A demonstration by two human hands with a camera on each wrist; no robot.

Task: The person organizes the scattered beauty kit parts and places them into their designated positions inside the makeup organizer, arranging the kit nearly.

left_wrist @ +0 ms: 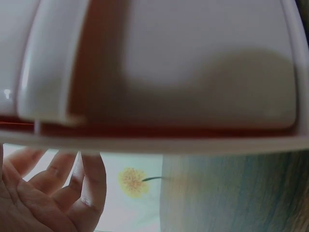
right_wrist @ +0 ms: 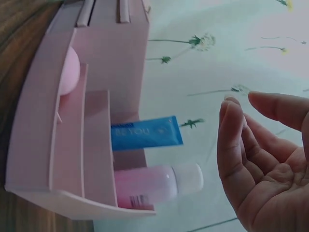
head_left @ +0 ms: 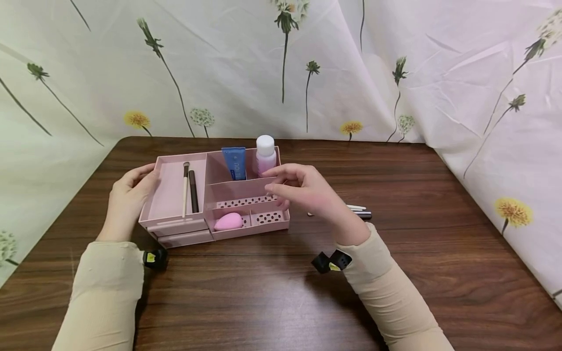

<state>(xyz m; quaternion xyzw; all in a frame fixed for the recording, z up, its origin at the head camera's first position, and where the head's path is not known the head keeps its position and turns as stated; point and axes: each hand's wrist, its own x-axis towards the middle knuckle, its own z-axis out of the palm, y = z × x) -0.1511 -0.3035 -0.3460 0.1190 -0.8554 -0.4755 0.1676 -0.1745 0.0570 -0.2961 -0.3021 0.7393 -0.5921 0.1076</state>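
A pink desktop organizer [head_left: 175, 226] with drawers stands on the table. My left hand [head_left: 131, 195] rests against its left side, fingers along the outer wall; the left wrist view shows those fingers [left_wrist: 91, 193] beyond the organizer's edge. My right hand [head_left: 307, 187] hovers over its right end, holding nothing, with thumb and fingertips apart in the right wrist view. A blue tube [right_wrist: 147, 131] and a pink bottle with a white cap [right_wrist: 149, 186] stand in the back compartment. A pink makeup sponge [head_left: 229, 222] sits in front. A light-handled makeup brush [head_left: 185, 190] and a dark stick [head_left: 193, 190] lie on the top tray.
White and dark slim sticks [head_left: 361, 212] lie on the brown wooden table [head_left: 263, 302], partly hidden behind my right wrist. A white cloth with dandelion prints [head_left: 246, 73] hangs behind the table and along its sides.
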